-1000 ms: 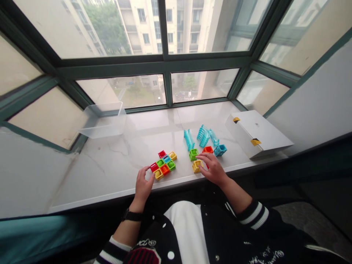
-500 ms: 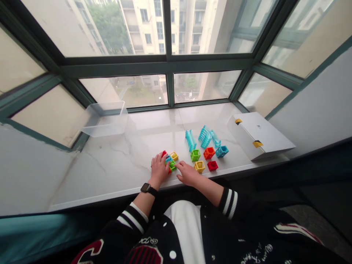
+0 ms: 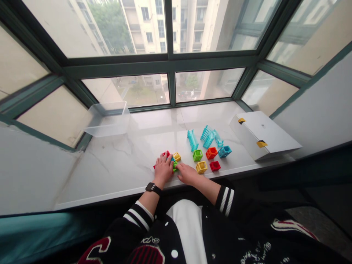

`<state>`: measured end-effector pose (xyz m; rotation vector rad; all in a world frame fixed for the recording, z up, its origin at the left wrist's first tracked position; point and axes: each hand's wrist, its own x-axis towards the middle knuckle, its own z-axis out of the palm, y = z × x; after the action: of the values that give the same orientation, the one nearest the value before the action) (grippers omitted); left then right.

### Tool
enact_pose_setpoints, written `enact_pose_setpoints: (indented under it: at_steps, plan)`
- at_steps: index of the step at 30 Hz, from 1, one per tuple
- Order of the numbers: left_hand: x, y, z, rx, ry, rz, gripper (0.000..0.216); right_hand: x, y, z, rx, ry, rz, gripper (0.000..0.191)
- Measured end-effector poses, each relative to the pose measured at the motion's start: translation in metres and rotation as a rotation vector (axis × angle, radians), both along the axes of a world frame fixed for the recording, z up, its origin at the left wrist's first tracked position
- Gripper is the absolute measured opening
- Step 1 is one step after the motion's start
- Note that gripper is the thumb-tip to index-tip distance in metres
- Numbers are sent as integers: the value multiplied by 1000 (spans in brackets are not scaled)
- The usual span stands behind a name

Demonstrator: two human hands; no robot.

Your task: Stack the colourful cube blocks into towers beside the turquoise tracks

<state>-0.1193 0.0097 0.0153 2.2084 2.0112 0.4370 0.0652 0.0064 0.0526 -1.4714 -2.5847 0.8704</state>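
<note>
My left hand (image 3: pixel 163 169) lies over a cluster of small square plastic blocks (image 3: pixel 168 160), hiding most of it. A red block (image 3: pixel 165 154) and a yellow block (image 3: pixel 177 157) show past my fingers. My right hand (image 3: pixel 187 173) comes in from the right, its fingertips on a green block (image 3: pixel 175 167) of the cluster. Close to my right hand stand a loose yellow block (image 3: pixel 201 167) and a green block (image 3: pixel 197 155). Farther right are a red block (image 3: pixel 215 166), an orange block (image 3: pixel 211 153), a blue block (image 3: pixel 224 151) and several ridged teal pieces (image 3: pixel 207 136).
All of this sits on a white marble windowsill (image 3: pixel 123 165), whose front edge runs just past my wrists. A clear plastic tub (image 3: pixel 107 120) stands at the back left. A white box (image 3: pixel 264 135) with yellow-and-black tape lies at the right, below the green window frames.
My right hand has moved left from the loose blocks to the cluster, uncovering a red block. My left hand has moved up over the cluster, and the view has shifted slightly.
</note>
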Motion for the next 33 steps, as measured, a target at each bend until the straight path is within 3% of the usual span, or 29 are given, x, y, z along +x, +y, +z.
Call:
enact_pose_setpoints:
  at_steps: [9, 17, 24, 29, 33]
  plan:
    - [0, -1, 1, 4, -12, -12, 53, 3, -5, 0, 6, -46, -33, 36]
    - [-1, 0, 1, -7, -2, -17, 53, 12, -8, 18, 29, -59, -120, 23]
    - [-2, 0, 4, -56, -8, -15, 55, 26, -12, 33, 8, 411, -152, 24]
    - [-3, 1, 12, -73, -50, -3, 57, 34, -14, 43, -174, 794, -254, 24]
    - [0, 1, 32, 25, -306, 24, 46, 43, -13, 46, -349, 983, -343, 36]
